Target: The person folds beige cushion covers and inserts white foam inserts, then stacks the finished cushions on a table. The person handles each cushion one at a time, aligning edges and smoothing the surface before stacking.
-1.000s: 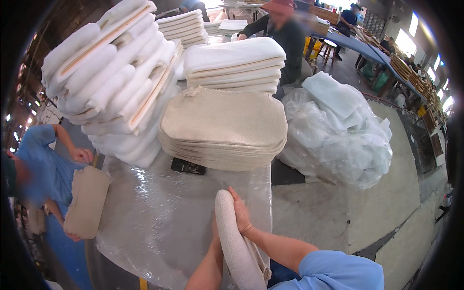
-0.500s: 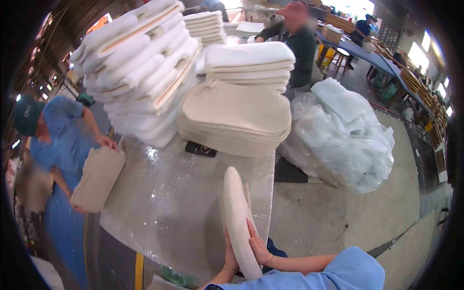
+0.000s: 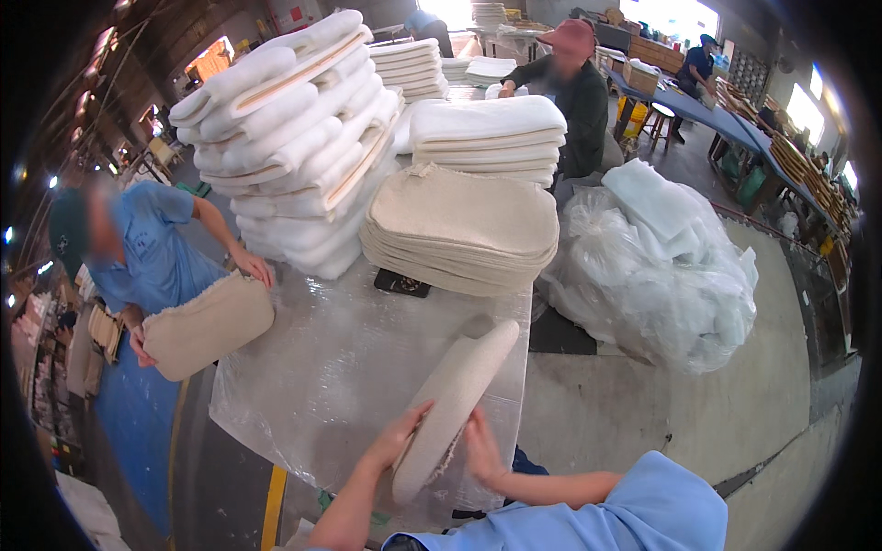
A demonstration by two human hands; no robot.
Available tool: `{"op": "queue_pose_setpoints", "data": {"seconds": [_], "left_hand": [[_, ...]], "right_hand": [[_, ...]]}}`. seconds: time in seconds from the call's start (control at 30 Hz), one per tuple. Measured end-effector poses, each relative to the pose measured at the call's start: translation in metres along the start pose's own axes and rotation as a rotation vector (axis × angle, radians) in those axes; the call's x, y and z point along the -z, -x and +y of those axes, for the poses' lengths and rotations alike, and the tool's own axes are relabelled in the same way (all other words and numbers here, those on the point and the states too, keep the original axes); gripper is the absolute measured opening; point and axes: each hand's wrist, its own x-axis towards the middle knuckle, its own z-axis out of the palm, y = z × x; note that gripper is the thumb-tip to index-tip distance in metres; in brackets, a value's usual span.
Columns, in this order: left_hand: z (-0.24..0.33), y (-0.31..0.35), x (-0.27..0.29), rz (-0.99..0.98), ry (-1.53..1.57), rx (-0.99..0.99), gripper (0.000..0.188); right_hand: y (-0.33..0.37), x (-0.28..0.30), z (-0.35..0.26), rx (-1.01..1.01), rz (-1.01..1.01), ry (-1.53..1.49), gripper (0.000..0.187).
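1. Beige oblong fabric-covered cushion [image 3: 457,404] is tilted on edge above the near part of the grey, plastic-covered desk [image 3: 312,367]; whether it touches down is unclear.
2. Left hand [image 3: 401,436] grips its left side; right hand [image 3: 482,452] has extended fingers at the right side, beside a frayed edge, contact uncertain.
3. Step in hand looks like turning or adjusting the cover; the next move probably calls for steady support from both hands.
4. Farther off, a neat stack of beige rounded covers [image 3: 469,211], a flat black object [image 3: 401,282] and tall white padding piles [image 3: 294,138] limit the far side.
5. Right of the desk bulges a clear plastic bag of white padding [image 3: 661,285]; at left, a blue-shirted co-worker [image 3: 165,239] holds a similar beige piece [image 3: 211,326].
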Motion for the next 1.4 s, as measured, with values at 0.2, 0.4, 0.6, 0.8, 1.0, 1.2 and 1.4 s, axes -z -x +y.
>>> {"op": "queue_pose_setpoints", "data": {"seconds": [0.2, 0.4, 0.6, 0.8, 1.0, 1.2, 1.4], "left_hand": [[0.035, 0.108, -0.060, 0.382, -0.884, -0.262, 0.070], [-0.013, 0.131, -0.074, 0.609, -0.649, -0.079, 0.087], [-0.060, 0.113, -0.065, 0.825, -0.359, -0.214, 0.070], [-0.065, 0.089, -0.025, 1.190, 0.037, -0.314, 0.064], [-0.063, 0.139, -0.002, 1.038, 0.344, -0.572, 0.066], [-0.090, 0.156, -0.021, 0.828, 0.112, -0.404, 0.043], [-0.097, 0.191, -0.022, 0.454, -0.026, -0.247, 0.030]], "right_hand": [[-0.120, 0.096, -0.096, 0.529, 0.407, 0.298, 0.069], [-0.161, 0.108, -0.228, 0.978, 0.322, 0.022, 0.065], [-0.189, 0.151, -0.108, 0.216, -0.142, 0.145, 0.054], [-0.168, 0.100, -0.056, 0.247, 0.477, 0.031, 0.036], [-0.054, 0.105, -0.053, 0.198, 0.330, -0.279, 0.029], [-0.003, 0.130, -0.035, 0.012, 0.326, -0.140, 0.015], [0.034, 0.169, -0.040, -0.170, 0.121, -0.049, 0.004]]}}
